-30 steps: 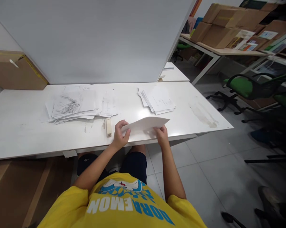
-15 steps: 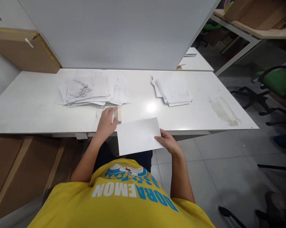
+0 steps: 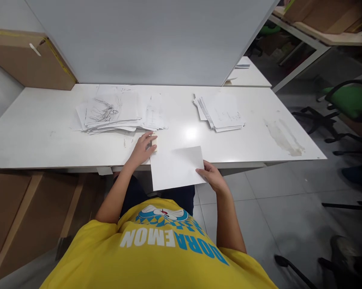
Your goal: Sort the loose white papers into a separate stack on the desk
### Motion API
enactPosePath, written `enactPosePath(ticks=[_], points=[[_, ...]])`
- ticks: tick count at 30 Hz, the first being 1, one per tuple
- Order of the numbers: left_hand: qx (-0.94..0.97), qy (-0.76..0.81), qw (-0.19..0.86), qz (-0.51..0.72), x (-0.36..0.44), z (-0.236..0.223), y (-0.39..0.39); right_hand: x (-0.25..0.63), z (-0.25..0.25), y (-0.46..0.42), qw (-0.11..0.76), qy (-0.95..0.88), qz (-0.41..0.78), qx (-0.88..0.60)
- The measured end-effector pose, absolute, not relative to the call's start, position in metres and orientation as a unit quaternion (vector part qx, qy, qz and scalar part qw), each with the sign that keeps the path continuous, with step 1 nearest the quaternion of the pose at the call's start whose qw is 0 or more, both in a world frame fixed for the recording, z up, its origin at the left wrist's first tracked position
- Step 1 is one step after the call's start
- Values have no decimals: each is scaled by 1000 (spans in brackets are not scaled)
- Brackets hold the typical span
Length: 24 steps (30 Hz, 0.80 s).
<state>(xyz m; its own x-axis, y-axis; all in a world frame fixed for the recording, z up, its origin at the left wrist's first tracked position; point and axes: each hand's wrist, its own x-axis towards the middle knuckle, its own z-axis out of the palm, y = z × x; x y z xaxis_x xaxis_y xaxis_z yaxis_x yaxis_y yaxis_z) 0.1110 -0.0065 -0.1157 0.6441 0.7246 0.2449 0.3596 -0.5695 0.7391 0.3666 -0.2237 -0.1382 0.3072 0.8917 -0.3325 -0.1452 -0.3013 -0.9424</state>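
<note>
My right hand (image 3: 212,175) pinches the right edge of a white sheet of paper (image 3: 176,166), thumb on top. The sheet lies partly over the table's front edge, in front of my body. My left hand (image 3: 144,149) curls over a small cream-coloured stapler (image 3: 154,142) on the table, fingers across its top and thumb at its near end. The sheet's upper left corner meets the near end of the stapler. Fingers hide much of the stapler, and whether the corner sits inside its jaw cannot be made out.
Behind my left hand is a pile of papers (image 3: 111,110) with a dark scribble on top. A smaller paper stack (image 3: 221,112) lies to the right on the white table (image 3: 259,148). A grey partition (image 3: 144,44) closes off the back; a cardboard box (image 3: 30,60) leans at left.
My left hand has closed further over the stapler, its fingers now across the top. The sheet stays in my right hand, with its corner by the stapler. The view has shifted slightly.
</note>
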Motion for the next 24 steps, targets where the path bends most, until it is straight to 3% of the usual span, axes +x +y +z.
enactPosePath(ticks=[18, 24], points=[[840, 318, 372, 235, 110, -108, -6, 360, -139, -219, 530, -264, 504, -629], [890, 331, 248, 191, 116, -106, -21, 358, -133, -216, 539, -245, 511, -623]])
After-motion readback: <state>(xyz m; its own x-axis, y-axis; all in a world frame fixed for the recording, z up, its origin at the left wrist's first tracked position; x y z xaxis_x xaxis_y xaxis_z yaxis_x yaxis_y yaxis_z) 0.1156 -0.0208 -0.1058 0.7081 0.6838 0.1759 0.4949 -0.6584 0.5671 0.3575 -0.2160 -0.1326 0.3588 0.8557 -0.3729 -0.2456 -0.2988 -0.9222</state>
